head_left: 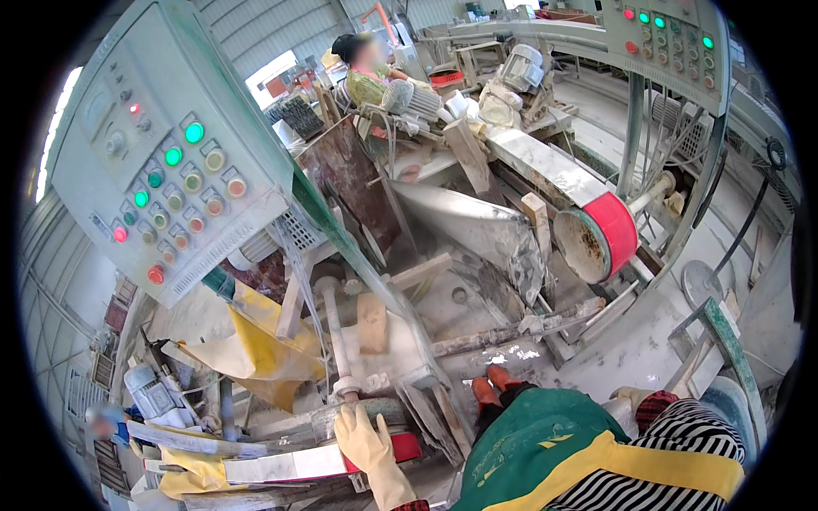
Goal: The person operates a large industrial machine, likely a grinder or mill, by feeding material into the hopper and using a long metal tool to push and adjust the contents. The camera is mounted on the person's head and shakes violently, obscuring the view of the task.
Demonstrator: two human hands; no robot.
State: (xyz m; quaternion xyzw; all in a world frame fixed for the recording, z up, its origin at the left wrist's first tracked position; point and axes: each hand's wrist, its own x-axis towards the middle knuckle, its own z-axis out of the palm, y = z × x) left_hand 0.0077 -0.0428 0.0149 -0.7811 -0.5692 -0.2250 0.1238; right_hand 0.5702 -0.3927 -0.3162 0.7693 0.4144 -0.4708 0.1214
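Note:
My left hand [368, 447], in a cream rubber glove, reaches to the near belt conveyor at the lower left. Its fingers are stretched out and apart over the edge of the red belt [406, 446] and the roller at its end; nothing shows in them. A row of white strip pieces [285, 466] lies along that belt, to the left of the hand. Close to my body on the right is my right hand [629, 400], gloved alike. Its fingers are mostly hidden, so I cannot make out whether it holds anything.
A grey control cabinet [102, 204] with lit buttons rises at the left. Across from me, a second red belt [612, 234] carries pale strips. A seated person [366, 81] works behind it. Wood blocks [372, 324], a yellow sheet [268, 349] and a green post [362, 264] stand between.

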